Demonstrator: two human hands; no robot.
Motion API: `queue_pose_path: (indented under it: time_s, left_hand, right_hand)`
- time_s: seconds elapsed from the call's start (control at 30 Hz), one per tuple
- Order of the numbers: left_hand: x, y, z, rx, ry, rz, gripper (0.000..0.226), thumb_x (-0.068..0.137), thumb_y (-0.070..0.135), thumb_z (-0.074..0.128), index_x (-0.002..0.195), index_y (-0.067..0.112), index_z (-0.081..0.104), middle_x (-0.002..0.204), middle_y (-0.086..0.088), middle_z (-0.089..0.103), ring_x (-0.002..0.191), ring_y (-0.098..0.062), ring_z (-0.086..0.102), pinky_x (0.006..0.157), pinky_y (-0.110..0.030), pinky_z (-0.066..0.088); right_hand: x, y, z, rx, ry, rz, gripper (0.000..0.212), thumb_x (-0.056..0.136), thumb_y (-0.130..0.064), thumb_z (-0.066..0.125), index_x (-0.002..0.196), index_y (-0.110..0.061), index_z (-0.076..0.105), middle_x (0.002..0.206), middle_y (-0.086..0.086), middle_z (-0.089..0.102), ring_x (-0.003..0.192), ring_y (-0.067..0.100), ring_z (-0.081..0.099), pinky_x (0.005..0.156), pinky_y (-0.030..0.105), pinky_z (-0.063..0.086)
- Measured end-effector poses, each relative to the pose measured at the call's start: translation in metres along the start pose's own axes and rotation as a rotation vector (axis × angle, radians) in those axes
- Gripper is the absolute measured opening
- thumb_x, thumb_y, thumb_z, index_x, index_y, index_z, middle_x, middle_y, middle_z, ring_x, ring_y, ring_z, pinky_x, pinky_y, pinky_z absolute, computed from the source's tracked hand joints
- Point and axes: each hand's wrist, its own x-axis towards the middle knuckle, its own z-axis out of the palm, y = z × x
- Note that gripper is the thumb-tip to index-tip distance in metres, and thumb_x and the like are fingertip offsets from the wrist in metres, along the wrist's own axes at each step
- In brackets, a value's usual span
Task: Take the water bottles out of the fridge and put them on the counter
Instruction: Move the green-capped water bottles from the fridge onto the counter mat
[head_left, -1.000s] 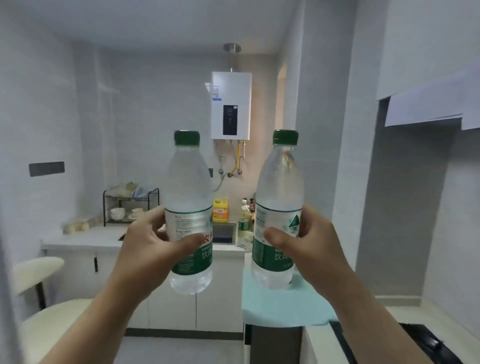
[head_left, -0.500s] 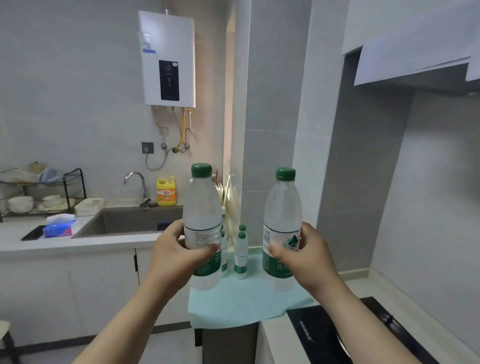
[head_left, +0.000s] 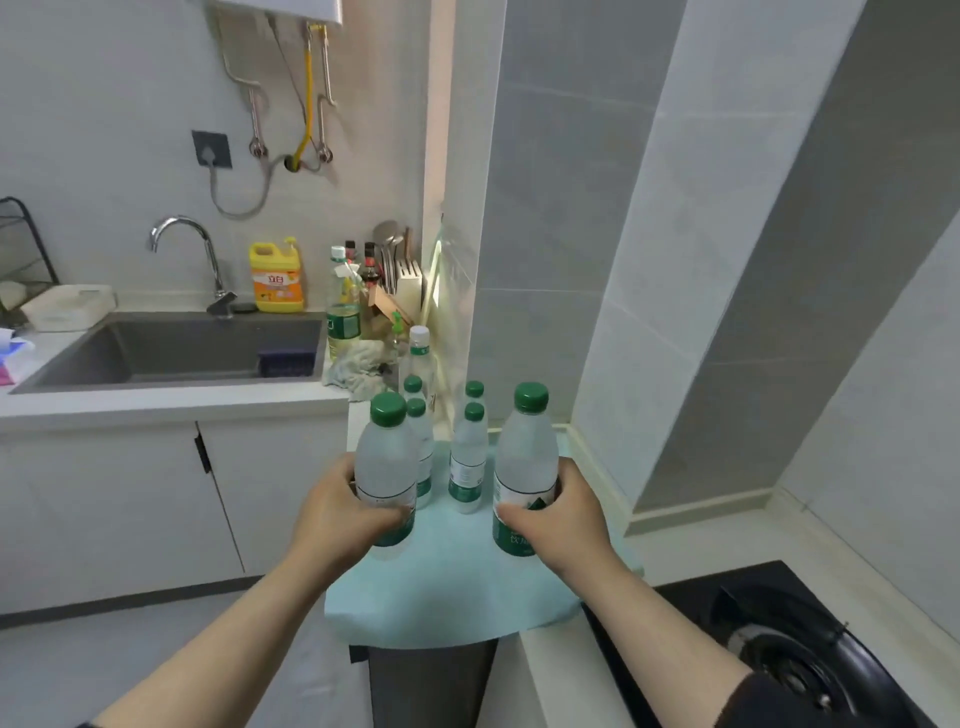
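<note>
My left hand grips a clear water bottle with a green cap and green label, upright at the left of the pale blue mat on the counter. My right hand grips a second such bottle at the mat's right. Both bottles are low over the mat; whether their bases touch it I cannot tell. Behind them several smaller green-capped bottles stand on the mat.
A sink with a tap lies to the left, with a yellow detergent jug, an oil bottle, a knife block and a rag beside it. A black gas hob sits at the right.
The view has closed in on the counter and tilted down. Both hands have carried their bottles forward and down to the blue mat, in front of the smaller bottles.
</note>
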Motion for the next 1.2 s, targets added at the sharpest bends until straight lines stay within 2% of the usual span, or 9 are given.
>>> queue_pose_path:
  time_s: [0.13,0.2,0.27,0.43,0.73,0.87,1.0,1.1,1.2]
  left_hand:
    - [0.037,-0.052,0.031,0.041,-0.012,-0.052,0.05,0.051,0.025,0.084,0.093,0.036,0.061,0.091,0.01,0.071,0.083,-0.014,0.067,0.072,-0.042,0.06]
    - [0.052,-0.07,0.042,0.064,-0.016,-0.061,0.05,0.051,0.026,0.083,0.096,0.034,0.062,0.09,0.01,0.071,0.082,-0.014,0.068,0.067,-0.038,0.059]
    - [0.069,-0.084,0.052,0.094,-0.026,-0.064,0.051,0.051,0.03,0.081,0.097,0.037,0.061,0.088,0.012,0.07,0.081,-0.009,0.067,0.06,-0.028,0.054]
    - [0.097,-0.114,0.073,0.105,-0.024,-0.092,0.047,0.05,0.034,0.082,0.09,0.042,0.058,0.087,0.02,0.067,0.075,0.007,0.061,0.058,-0.02,0.047]
    - [0.112,-0.146,0.083,0.126,-0.059,-0.134,0.048,0.053,0.038,0.082,0.091,0.045,0.053,0.091,0.022,0.065,0.081,0.018,0.057,0.058,-0.015,0.044]
    - [0.113,-0.154,0.081,0.088,-0.095,-0.135,0.058,0.055,0.046,0.082,0.105,0.045,0.052,0.101,0.024,0.064,0.089,0.012,0.058,0.066,-0.016,0.045]
    - [0.109,-0.158,0.083,0.052,-0.128,-0.147,0.061,0.062,0.035,0.085,0.115,0.038,0.054,0.108,0.017,0.064,0.103,-0.005,0.061,0.075,-0.023,0.048]
    - [0.102,-0.148,0.073,0.051,-0.171,-0.152,0.085,0.06,0.038,0.086,0.136,0.038,0.045,0.133,0.016,0.057,0.122,-0.011,0.053,0.089,-0.028,0.045]
    - [0.091,-0.12,0.04,0.106,-0.066,-0.131,0.115,0.059,0.056,0.081,0.154,0.034,0.02,0.158,0.01,0.031,0.139,-0.019,0.037,0.106,-0.038,0.036]
  right_hand:
    - [0.041,0.049,0.037,-0.078,-0.05,0.054,0.045,0.055,-0.036,0.081,0.09,-0.037,0.053,0.091,-0.017,0.066,0.082,-0.003,0.062,0.056,0.013,0.043]
    - [0.056,0.067,0.055,-0.103,-0.07,0.064,0.043,0.057,-0.036,0.082,0.089,-0.038,0.053,0.09,-0.018,0.066,0.081,-0.005,0.061,0.057,0.014,0.043]
    - [0.069,0.084,0.073,-0.118,-0.079,0.064,0.041,0.06,-0.034,0.083,0.086,-0.039,0.052,0.087,-0.021,0.064,0.079,-0.008,0.059,0.057,0.012,0.042]
    - [0.088,0.12,0.105,-0.124,-0.056,0.105,0.039,0.062,-0.031,0.085,0.084,-0.036,0.054,0.086,-0.017,0.066,0.076,-0.008,0.06,0.053,0.007,0.041]
    - [0.105,0.143,0.125,-0.071,-0.053,0.127,0.044,0.063,-0.035,0.088,0.093,-0.032,0.056,0.091,-0.014,0.068,0.076,-0.007,0.062,0.054,0.005,0.043]
    - [0.107,0.15,0.13,-0.083,-0.074,0.123,0.049,0.063,-0.038,0.087,0.097,-0.034,0.051,0.097,-0.012,0.065,0.083,0.001,0.064,0.058,0.011,0.044]
    - [0.107,0.154,0.129,-0.079,-0.117,0.152,0.051,0.063,-0.037,0.086,0.095,-0.039,0.047,0.097,-0.016,0.065,0.08,-0.007,0.061,0.054,0.005,0.043]
    - [0.104,0.144,0.121,-0.072,-0.17,0.152,0.051,0.066,-0.033,0.085,0.098,-0.042,0.047,0.105,-0.019,0.061,0.088,-0.011,0.058,0.057,0.003,0.043]
    - [0.098,0.118,0.102,-0.049,-0.129,0.077,0.072,0.075,-0.042,0.077,0.136,-0.034,0.04,0.137,-0.015,0.048,0.122,0.002,0.048,0.09,0.015,0.039]
